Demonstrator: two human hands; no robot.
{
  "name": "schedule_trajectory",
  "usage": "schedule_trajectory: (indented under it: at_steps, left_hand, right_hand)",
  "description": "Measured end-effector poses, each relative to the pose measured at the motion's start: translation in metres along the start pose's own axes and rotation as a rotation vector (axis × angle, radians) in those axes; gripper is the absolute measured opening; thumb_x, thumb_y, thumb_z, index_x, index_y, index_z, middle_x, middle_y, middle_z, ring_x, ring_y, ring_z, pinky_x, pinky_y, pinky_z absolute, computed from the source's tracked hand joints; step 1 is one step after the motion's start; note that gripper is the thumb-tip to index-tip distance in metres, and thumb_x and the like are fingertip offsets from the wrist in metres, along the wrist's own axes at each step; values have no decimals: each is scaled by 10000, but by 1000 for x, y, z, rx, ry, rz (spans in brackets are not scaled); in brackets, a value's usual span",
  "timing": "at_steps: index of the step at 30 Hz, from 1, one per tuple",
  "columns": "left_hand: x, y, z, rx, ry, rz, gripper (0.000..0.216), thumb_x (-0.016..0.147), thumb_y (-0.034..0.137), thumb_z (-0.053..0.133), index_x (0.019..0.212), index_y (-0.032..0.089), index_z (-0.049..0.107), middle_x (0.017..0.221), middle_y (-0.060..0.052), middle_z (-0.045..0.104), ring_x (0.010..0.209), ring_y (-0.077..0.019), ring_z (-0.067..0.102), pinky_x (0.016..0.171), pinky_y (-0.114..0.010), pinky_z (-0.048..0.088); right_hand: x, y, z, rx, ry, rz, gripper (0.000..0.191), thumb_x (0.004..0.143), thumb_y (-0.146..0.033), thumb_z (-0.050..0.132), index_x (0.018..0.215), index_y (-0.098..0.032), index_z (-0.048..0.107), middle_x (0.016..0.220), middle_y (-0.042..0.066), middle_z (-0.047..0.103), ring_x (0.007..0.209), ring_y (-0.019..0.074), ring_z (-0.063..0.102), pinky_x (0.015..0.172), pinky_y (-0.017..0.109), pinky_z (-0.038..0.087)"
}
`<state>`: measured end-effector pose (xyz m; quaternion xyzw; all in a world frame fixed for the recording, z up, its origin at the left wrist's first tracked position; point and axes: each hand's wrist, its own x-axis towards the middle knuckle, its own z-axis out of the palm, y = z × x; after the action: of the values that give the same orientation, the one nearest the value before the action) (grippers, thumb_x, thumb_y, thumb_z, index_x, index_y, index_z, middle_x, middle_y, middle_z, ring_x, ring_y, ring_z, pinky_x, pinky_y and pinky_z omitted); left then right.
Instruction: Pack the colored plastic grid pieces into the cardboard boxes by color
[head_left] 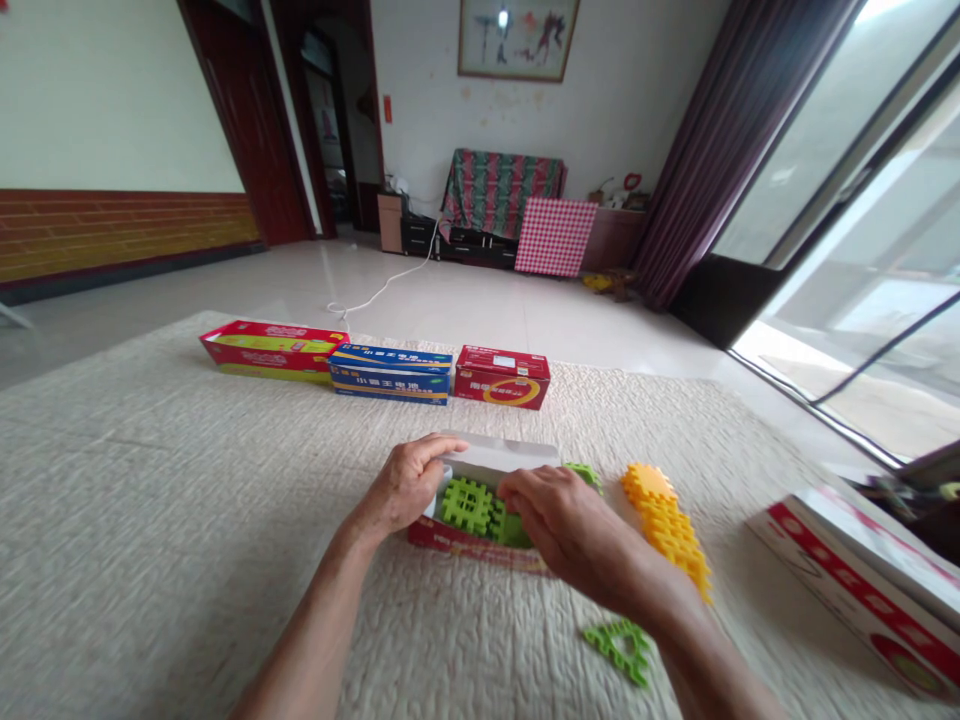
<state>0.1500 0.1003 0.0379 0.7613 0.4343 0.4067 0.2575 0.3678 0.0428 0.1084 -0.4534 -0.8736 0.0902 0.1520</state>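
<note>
One open red carton (pixel 472 545) is sitting on the quilted mat (pixel 247 500), holding at least two green interlocking blocks (pixel 467 506). Left hand (pixel 407 482) is curling at its left end, right hand (pixel 559 512) over its right; grips: can't tell. Three boxes (pixel 390 384) are standing behind it, yellow blocks (pixel 666 522) lying right.

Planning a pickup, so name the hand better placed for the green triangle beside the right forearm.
Probably the right hand: it's over the right part of the open box, nearer the green triangle. The left hand is at the box's left end, farther away.
</note>
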Motion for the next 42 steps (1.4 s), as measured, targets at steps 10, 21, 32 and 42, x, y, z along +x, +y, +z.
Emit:
schedule_trajectory:
  at_steps: [10,21,32,42]
  left_hand:
    - [0,-8,1,33,-26,-26,399,786,84,413,1059,192,682,1153,-26,682,1125,-172,597,1039,-332,423]
    - [-1,-9,0,48,-27,-37,395,786,102,424,1065,211,682,1160,-11,679,1138,-169,590,1050,-334,415]
    - [0,-4,0,-2,-10,-6,432,762,14,401,1046,176,684,1117,-34,696,1087,-156,616,1006,-302,450]
    - [-1,0,2,-17,21,38,458,740,-15,387,1030,176,687,1092,-36,699,1059,-144,620,984,-286,451]
  right_hand:
    - [-22,123,-15,-96,63,456,347,733,-126,567,1074,-163,610,1098,123,666,939,228,627,828,364,455]
    - [-7,125,28,-175,-151,415,214,750,-172,594,956,-205,644,1034,90,678,981,259,595,799,378,406]
    - [-13,81,-24,-58,300,205,350,805,-229,563,1153,-196,562,1151,108,629,993,225,621,859,379,487]
    - [15,-5,29,138,77,-3,270,723,-155,612,990,-192,591,972,50,595,855,180,576,771,347,481]
